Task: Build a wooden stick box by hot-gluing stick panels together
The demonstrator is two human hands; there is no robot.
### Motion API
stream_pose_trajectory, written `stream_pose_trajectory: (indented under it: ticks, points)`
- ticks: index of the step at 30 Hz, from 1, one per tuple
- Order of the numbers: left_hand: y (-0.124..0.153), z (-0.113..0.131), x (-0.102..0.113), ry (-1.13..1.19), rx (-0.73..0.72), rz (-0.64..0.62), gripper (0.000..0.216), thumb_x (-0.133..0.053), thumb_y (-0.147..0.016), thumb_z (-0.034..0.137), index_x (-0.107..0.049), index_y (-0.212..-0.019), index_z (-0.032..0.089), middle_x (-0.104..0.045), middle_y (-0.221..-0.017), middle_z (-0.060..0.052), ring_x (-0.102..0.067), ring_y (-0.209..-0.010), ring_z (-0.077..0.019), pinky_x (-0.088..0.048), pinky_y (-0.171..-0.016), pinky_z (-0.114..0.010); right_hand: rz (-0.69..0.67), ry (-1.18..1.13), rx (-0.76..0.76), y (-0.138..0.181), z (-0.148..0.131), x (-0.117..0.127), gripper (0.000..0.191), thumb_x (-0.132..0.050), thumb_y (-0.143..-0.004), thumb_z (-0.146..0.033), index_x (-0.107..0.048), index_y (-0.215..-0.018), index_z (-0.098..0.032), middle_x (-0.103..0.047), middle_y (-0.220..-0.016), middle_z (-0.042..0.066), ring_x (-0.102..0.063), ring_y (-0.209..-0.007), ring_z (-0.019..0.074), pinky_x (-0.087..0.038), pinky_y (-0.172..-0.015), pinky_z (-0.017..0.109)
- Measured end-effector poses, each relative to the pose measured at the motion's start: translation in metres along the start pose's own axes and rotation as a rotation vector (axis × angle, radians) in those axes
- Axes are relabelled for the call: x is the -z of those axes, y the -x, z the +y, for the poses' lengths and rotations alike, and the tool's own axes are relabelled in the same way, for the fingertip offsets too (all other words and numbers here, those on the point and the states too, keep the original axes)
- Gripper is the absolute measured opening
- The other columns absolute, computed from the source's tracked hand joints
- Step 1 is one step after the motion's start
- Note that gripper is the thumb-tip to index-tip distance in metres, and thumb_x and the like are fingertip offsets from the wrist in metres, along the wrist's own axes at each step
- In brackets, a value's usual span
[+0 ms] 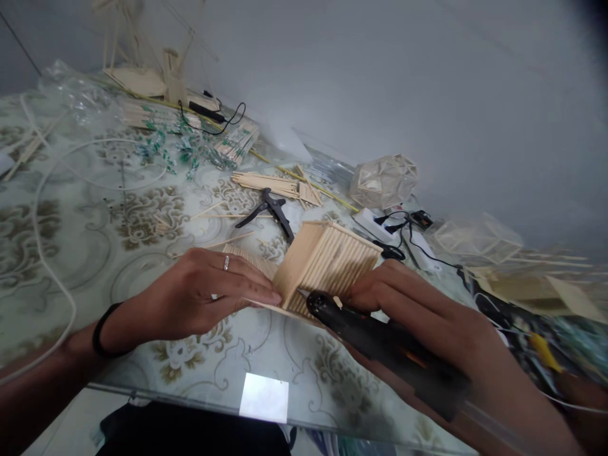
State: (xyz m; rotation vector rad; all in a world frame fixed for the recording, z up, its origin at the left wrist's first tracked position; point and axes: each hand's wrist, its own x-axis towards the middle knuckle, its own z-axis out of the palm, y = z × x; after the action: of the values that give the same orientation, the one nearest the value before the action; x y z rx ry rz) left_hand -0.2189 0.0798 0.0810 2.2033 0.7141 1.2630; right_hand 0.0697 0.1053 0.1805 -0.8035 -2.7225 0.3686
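A small box-like model made of thin wooden sticks (332, 253) stands tilted near the middle of the table. My left hand (213, 288), with a ring and a black wrist band, pinches its lower left edge. In my right hand (418, 304) is a black glue gun (375, 339), a clear glue stick showing at its back end. The gun's nozzle points into the inner corner where the plain side panel meets the row of sticks; whether it touches is too small to tell. Right-hand fingers also lie against the model's right side, partly hidden by the gun.
Dark cutting pliers (270, 212) lie behind the model, near loose wooden sticks (266, 182). Green-marked stick packs (237, 142) are farther back. Power strips (375, 223) with black cables and wire-like stick frames (384, 180) stand right. A white cable (40, 215) loops at left.
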Motion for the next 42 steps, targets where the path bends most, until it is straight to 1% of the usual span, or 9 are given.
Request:
stream_pose_trajectory:
  ticks: [4,10,15,20,26,30,33,36,42]
  points:
    - [-0.0002,-0.0003,0.0004,-0.022,-0.007,-0.006,0.022,-0.066,-0.103,0.002,-0.082,-0.112,0.013,-0.087,-0.110,-0.008,-0.082,-0.106,-0.0137,-0.064,-0.096,-0.020,0.016,-0.004,0.011,-0.0017,0.0017,-0.0013,0.015,-0.061,-0.100,-0.011,-0.057,-0.094,-0.025,-0.070,-0.095,0.005,-0.068,-0.092,0.0236,-0.055,-0.072,0.033]
    - [-0.0006,-0.0008,0.0007,-0.019,-0.015,-0.014,0.022,-0.065,-0.103,0.002,-0.082,-0.112,0.013,-0.087,-0.111,-0.008,-0.082,-0.107,-0.0145,-0.065,-0.097,-0.021,0.010,0.001,0.027,-0.0024,0.0015,-0.0009,0.015,-0.064,-0.097,-0.010,-0.062,-0.102,-0.024,-0.068,-0.091,0.002,-0.065,-0.086,0.0196,-0.053,-0.070,0.030]
    - [0.0004,-0.0020,-0.0001,-0.021,-0.014,-0.005,0.023,-0.065,-0.104,0.005,-0.081,-0.114,0.019,-0.087,-0.111,-0.005,-0.083,-0.106,-0.0152,-0.066,-0.095,-0.022,0.016,0.018,0.057,-0.0036,0.0016,-0.0014,0.015,-0.066,-0.097,-0.013,-0.061,-0.105,-0.025,-0.069,-0.093,0.002,-0.066,-0.087,0.0207,-0.053,-0.072,0.032]
    - [0.0000,-0.0010,-0.0001,-0.014,0.007,-0.003,0.027,-0.064,-0.104,0.004,-0.081,-0.115,0.023,-0.087,-0.111,-0.004,-0.083,-0.106,-0.0152,-0.065,-0.096,-0.021,-0.002,0.006,0.028,-0.0028,0.0027,-0.0015,0.018,-0.063,-0.097,-0.008,-0.061,-0.102,-0.025,-0.069,-0.093,0.004,-0.066,-0.090,0.0232,-0.053,-0.072,0.034]
    - [0.0011,-0.0017,-0.0010,-0.005,0.002,0.004,0.024,-0.065,-0.103,0.004,-0.081,-0.114,0.020,-0.087,-0.111,-0.005,-0.083,-0.106,-0.0144,-0.064,-0.097,-0.019,-0.021,0.008,0.023,-0.0004,0.0025,0.0008,0.031,-0.064,-0.097,-0.008,-0.063,-0.122,-0.025,-0.070,-0.098,0.006,-0.065,-0.089,0.0262,-0.052,-0.071,0.037]
    - [0.0014,-0.0016,-0.0007,-0.013,0.009,0.001,0.023,-0.066,-0.104,0.006,-0.080,-0.115,0.020,-0.087,-0.112,-0.005,-0.082,-0.107,-0.0139,-0.064,-0.097,-0.019,-0.020,0.022,-0.015,0.0011,0.0024,0.0008,0.020,-0.066,-0.100,-0.013,-0.065,-0.115,-0.026,-0.067,-0.091,0.005,-0.063,-0.085,0.0255,-0.050,-0.068,0.036]
    - [0.0005,-0.0011,0.0000,-0.011,0.003,-0.006,0.023,-0.065,-0.104,0.006,-0.081,-0.114,0.019,-0.087,-0.111,-0.006,-0.082,-0.107,-0.0136,-0.063,-0.098,-0.018,-0.009,0.019,-0.031,0.0009,0.0025,0.0002,0.017,-0.065,-0.101,-0.014,-0.065,-0.113,-0.026,-0.068,-0.094,0.005,-0.063,-0.085,0.0241,-0.052,-0.070,0.036]
    - [0.0000,-0.0011,0.0001,-0.010,-0.001,-0.007,0.024,-0.065,-0.104,0.005,-0.081,-0.114,0.020,-0.087,-0.110,-0.005,-0.083,-0.106,-0.0139,-0.064,-0.097,-0.019,0.019,0.027,-0.028,-0.0004,0.0024,0.0000,0.010,-0.068,-0.101,-0.016,-0.064,-0.104,-0.025,-0.066,-0.090,0.003,-0.062,-0.080,0.0224,-0.052,-0.069,0.035]
    - [0.0012,-0.0023,-0.0011,-0.002,0.012,0.005,0.026,-0.064,-0.105,0.007,-0.081,-0.115,0.023,-0.087,-0.111,-0.004,-0.083,-0.106,-0.0154,-0.065,-0.095,-0.021,0.031,0.056,-0.030,-0.0011,0.0038,0.0023,0.016,-0.070,-0.099,-0.019,-0.057,-0.093,-0.026,-0.059,-0.081,0.000,-0.057,-0.072,0.0206,-0.046,-0.064,0.033]
